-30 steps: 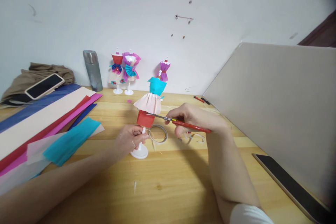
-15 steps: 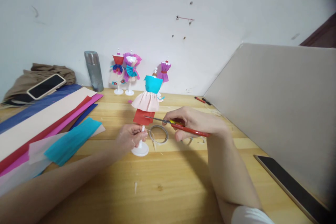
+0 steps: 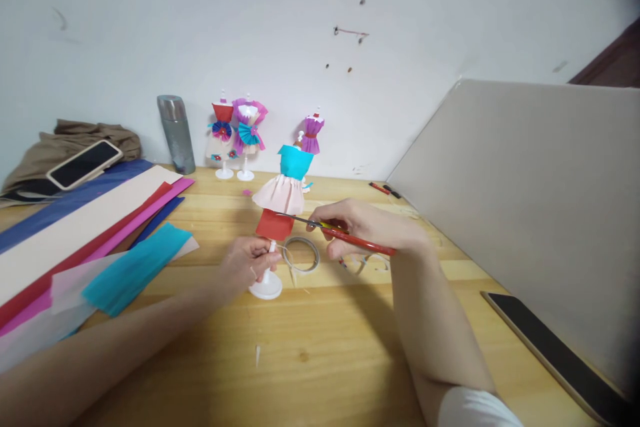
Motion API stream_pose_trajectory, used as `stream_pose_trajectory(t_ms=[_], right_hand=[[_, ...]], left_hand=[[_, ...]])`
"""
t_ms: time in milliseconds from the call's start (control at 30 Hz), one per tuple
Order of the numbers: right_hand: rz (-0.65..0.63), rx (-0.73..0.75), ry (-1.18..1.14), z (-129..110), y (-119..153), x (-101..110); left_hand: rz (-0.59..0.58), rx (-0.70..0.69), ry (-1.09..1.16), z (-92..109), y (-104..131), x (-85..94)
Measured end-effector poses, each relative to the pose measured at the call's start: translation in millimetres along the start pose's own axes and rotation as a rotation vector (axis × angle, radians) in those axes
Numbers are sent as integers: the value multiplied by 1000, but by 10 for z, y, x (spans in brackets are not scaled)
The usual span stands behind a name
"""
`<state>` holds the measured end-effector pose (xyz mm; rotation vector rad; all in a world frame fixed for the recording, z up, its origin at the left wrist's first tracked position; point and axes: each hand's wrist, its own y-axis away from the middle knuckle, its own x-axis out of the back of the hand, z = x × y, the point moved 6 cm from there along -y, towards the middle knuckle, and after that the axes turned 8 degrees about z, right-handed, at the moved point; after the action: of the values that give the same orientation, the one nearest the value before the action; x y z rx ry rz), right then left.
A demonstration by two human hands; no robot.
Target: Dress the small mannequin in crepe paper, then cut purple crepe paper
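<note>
A small white dress form stand [image 3: 267, 285] wears a turquoise bodice [image 3: 295, 163], a pale pink gathered skirt [image 3: 280, 195] and a red paper piece [image 3: 275, 225] below it. My left hand [image 3: 250, 260] pinches the stand's stem just under the red piece, and the form leans a little to the right. In my right hand [image 3: 357, 230] are red-handled scissors [image 3: 357, 240]. Their blades point left, at the line where the pink skirt meets the red piece. Whether they touch the paper I cannot tell.
A roll of tape [image 3: 301, 255] lies behind the stand. Crepe paper strips [image 3: 137, 270] cover the left side. Several dressed forms [image 3: 223, 137] and a flask [image 3: 176, 137] line the wall. A phone [image 3: 550, 353] lies at right, beside a pale panel [image 3: 530, 200].
The scissor blades have risen slightly, from across the red piece to the skirt's lower edge. The form's top has tilted slightly right, while my left hand keeps its hold.
</note>
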<state>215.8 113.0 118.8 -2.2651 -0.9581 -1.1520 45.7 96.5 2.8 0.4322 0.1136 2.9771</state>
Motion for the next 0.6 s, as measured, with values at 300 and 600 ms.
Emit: stream_pose_trajectory(t_ms=[300,600], right_hand=[[-2,-41,7,5,-27,0],[2,-96,4,13,-22,-3]], left_hand=[[10,28,4,-9,-3,-19],[5,25,1,-6,7,-23]])
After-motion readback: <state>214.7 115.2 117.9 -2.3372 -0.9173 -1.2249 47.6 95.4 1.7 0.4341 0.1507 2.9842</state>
